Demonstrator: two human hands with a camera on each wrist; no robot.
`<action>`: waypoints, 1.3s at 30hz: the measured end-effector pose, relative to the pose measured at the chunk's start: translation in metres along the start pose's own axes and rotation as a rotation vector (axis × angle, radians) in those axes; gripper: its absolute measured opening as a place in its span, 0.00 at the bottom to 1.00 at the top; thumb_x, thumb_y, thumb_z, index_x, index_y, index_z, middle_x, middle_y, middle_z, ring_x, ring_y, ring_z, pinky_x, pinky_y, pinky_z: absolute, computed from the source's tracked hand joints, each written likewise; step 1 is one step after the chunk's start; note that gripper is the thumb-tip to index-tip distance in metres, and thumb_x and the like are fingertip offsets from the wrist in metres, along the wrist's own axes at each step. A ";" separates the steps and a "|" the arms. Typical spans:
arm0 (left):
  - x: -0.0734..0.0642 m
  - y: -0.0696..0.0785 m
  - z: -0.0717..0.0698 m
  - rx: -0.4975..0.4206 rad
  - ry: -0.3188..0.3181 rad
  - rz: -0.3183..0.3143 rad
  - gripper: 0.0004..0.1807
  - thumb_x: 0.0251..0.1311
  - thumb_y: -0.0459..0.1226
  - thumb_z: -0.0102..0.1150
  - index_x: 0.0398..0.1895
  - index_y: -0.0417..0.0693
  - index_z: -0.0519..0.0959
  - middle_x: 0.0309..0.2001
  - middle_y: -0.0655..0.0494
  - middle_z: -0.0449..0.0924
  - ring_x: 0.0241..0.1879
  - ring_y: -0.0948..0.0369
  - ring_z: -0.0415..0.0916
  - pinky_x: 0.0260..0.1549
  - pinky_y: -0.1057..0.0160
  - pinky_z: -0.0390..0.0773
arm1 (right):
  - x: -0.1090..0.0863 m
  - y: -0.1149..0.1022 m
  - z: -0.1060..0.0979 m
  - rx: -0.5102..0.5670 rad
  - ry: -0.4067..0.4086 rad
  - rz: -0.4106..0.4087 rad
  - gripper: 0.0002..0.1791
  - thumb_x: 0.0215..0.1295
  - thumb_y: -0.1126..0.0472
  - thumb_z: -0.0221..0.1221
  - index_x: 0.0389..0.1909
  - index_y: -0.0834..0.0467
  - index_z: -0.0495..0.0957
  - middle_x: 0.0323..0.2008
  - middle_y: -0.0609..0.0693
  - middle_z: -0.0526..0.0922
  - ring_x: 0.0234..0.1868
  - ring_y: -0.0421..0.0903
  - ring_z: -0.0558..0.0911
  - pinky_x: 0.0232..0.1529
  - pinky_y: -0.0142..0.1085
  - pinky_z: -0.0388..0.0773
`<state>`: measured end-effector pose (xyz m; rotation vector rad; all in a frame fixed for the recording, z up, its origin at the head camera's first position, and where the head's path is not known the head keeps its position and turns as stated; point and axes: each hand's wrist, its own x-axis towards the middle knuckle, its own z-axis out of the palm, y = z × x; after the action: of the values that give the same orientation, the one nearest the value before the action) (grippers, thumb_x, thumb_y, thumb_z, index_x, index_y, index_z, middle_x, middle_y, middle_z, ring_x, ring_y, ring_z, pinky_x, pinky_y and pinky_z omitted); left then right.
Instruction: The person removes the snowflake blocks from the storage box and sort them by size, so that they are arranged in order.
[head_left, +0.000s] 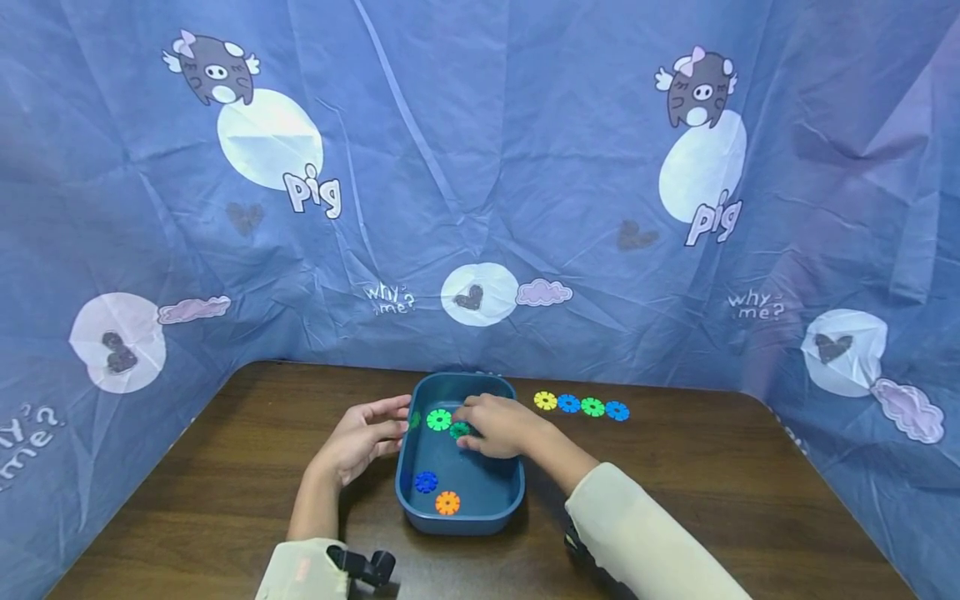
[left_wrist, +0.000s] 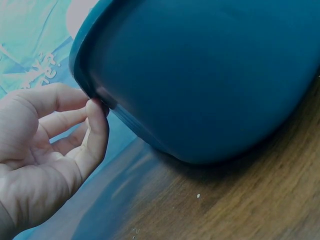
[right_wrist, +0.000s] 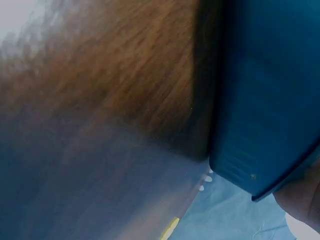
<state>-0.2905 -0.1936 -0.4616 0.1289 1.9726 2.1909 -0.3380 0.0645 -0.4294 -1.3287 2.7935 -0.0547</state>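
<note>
On a brown wooden table [head_left: 225, 500], a person's left hand [head_left: 360, 442] is touching the rim of a teal tray [head_left: 495, 508] at 9 o'clock, fingers loosely spread, fingertips [left_wrist: 95, 107] meeting the edge. Lying inside are a light green disc [head_left: 438, 419], a blue disc [head_left: 426, 481] and an orange disc [head_left: 447, 502]. The right hand [head_left: 498, 425] is reaching in, fingers curling onto a dark green disc [head_left: 459, 430]. Four discs [head_left: 581, 406] are sitting in a row at 2 o'clock
</note>
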 end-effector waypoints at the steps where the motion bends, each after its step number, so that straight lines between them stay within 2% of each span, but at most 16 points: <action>1: 0.000 0.000 0.000 0.003 0.000 0.000 0.30 0.65 0.25 0.58 0.72 0.32 0.68 0.61 0.34 0.72 0.45 0.57 0.81 0.43 0.61 0.85 | 0.002 -0.001 0.001 -0.011 -0.018 0.005 0.24 0.74 0.45 0.59 0.65 0.51 0.78 0.50 0.48 0.81 0.46 0.42 0.77 0.54 0.40 0.79; 8: -0.001 0.001 0.000 0.008 0.000 -0.004 0.30 0.66 0.26 0.59 0.72 0.33 0.68 0.61 0.34 0.72 0.46 0.57 0.82 0.44 0.60 0.85 | 0.011 -0.005 0.001 -0.054 -0.078 0.055 0.31 0.74 0.40 0.56 0.72 0.49 0.72 0.58 0.51 0.80 0.55 0.48 0.79 0.61 0.46 0.77; 15: 0.000 0.000 -0.001 0.004 -0.010 0.005 0.30 0.66 0.26 0.58 0.72 0.33 0.68 0.61 0.34 0.72 0.46 0.57 0.81 0.44 0.61 0.85 | 0.017 -0.009 0.003 -0.088 -0.111 0.113 0.33 0.74 0.36 0.53 0.73 0.46 0.70 0.64 0.52 0.77 0.61 0.50 0.77 0.64 0.48 0.75; 20: 0.000 -0.001 -0.002 0.001 -0.020 0.011 0.30 0.66 0.26 0.58 0.72 0.32 0.67 0.61 0.34 0.72 0.45 0.57 0.82 0.43 0.61 0.85 | 0.019 -0.014 0.005 -0.093 -0.154 0.145 0.33 0.74 0.34 0.51 0.75 0.40 0.67 0.69 0.52 0.73 0.68 0.54 0.72 0.67 0.51 0.72; 26: 0.000 0.001 -0.003 0.010 -0.025 0.013 0.30 0.67 0.27 0.58 0.72 0.33 0.67 0.60 0.34 0.72 0.46 0.56 0.82 0.44 0.61 0.85 | 0.017 -0.019 0.003 -0.046 -0.172 0.107 0.31 0.74 0.35 0.52 0.75 0.38 0.68 0.71 0.52 0.71 0.70 0.57 0.70 0.69 0.53 0.70; 32: 0.001 0.000 -0.004 0.011 -0.029 0.015 0.30 0.67 0.27 0.58 0.72 0.33 0.67 0.61 0.33 0.71 0.46 0.56 0.81 0.44 0.61 0.85 | 0.010 -0.022 0.002 0.001 -0.155 0.004 0.28 0.74 0.39 0.56 0.71 0.41 0.74 0.65 0.49 0.76 0.64 0.50 0.74 0.69 0.48 0.69; 39: 0.001 -0.001 -0.002 0.000 -0.025 0.008 0.30 0.66 0.26 0.58 0.72 0.32 0.67 0.60 0.33 0.72 0.46 0.57 0.82 0.44 0.61 0.85 | -0.002 -0.027 -0.002 0.052 -0.169 -0.062 0.25 0.73 0.42 0.59 0.68 0.43 0.78 0.59 0.46 0.79 0.56 0.45 0.77 0.61 0.43 0.76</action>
<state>-0.2916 -0.1958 -0.4632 0.1635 1.9614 2.1835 -0.3163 0.0489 -0.4263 -1.3399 2.5944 -0.0161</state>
